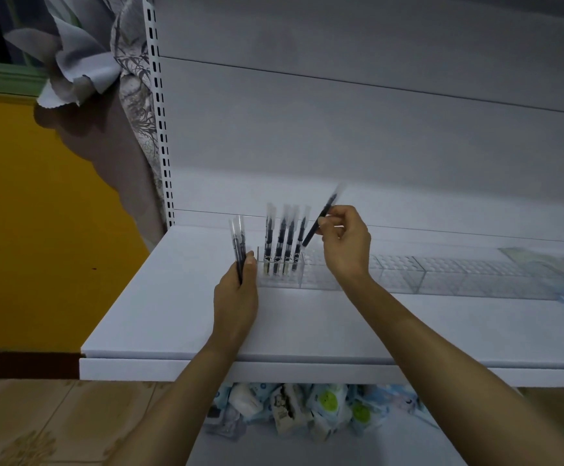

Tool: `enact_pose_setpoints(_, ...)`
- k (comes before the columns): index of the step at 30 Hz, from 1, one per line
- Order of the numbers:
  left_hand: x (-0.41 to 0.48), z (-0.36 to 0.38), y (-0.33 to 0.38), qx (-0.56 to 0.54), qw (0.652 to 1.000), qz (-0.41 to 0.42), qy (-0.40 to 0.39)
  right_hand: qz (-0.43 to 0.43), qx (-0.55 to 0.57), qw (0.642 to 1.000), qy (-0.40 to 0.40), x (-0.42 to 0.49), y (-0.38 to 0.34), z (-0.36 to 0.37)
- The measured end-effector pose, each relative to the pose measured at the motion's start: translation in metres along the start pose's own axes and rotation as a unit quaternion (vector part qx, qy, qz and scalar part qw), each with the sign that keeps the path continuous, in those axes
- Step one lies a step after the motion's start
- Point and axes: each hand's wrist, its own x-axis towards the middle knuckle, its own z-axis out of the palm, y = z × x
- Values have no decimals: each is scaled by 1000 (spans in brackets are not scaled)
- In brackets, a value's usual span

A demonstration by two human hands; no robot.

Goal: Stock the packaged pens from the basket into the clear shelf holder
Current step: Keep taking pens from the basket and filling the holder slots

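Pens [280, 243], slim, dark, clear-sleeved

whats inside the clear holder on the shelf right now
Four packaged pens stand upright in a row at the left end of the clear holder. The cells further right show no pens. The right hand, pinching another pen, covers a few cells, so those cannot be checked.
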Motion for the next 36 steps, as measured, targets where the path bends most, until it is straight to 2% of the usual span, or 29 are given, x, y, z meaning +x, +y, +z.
enact_pose_setpoints(10, 7, 0, -14, 13, 1000, 1, 22, -23, -84, 994, -63, -5, 22, 14)
enact_pose_setpoints(15, 8, 1, -14, 13, 1000, -5, 26, -41, -132, 989, -59, -7, 27, 17)
enact_pose_setpoints(21, 8, 2, -16, 24, 999, -3, 27, -68, -229, 966, -99, -12, 29, 19)
enact_pose_setpoints(36, 8, 1, -16, 29, 999, -11, 28, -29, -170, 982, -80, -9, 30, 18)
